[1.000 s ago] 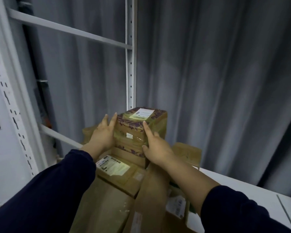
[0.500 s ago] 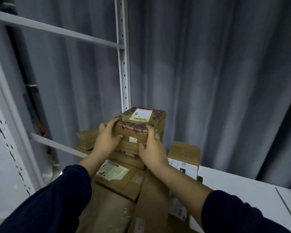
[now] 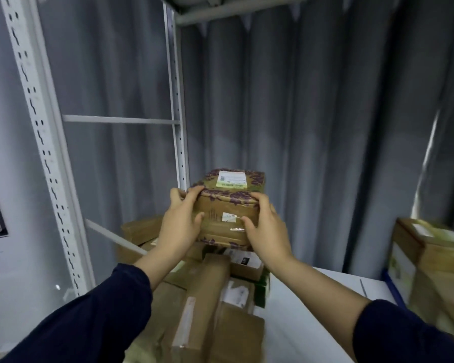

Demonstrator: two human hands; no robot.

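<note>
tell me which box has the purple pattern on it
The box held by the left hand and right hand; the piled boxes below show no purple.

A: Dim, cool light; a bright streak glares on the curtain (image 3: 312, 113) at right.
B: Edges bow, the rack upright (image 3: 42, 132) curves, and the lower boxes (image 3: 207, 310) smear with blur.

Cardboard parcels (image 3: 207, 284) lie piled on a white table (image 3: 299, 326) before grey curtains (image 3: 325, 127).
</note>
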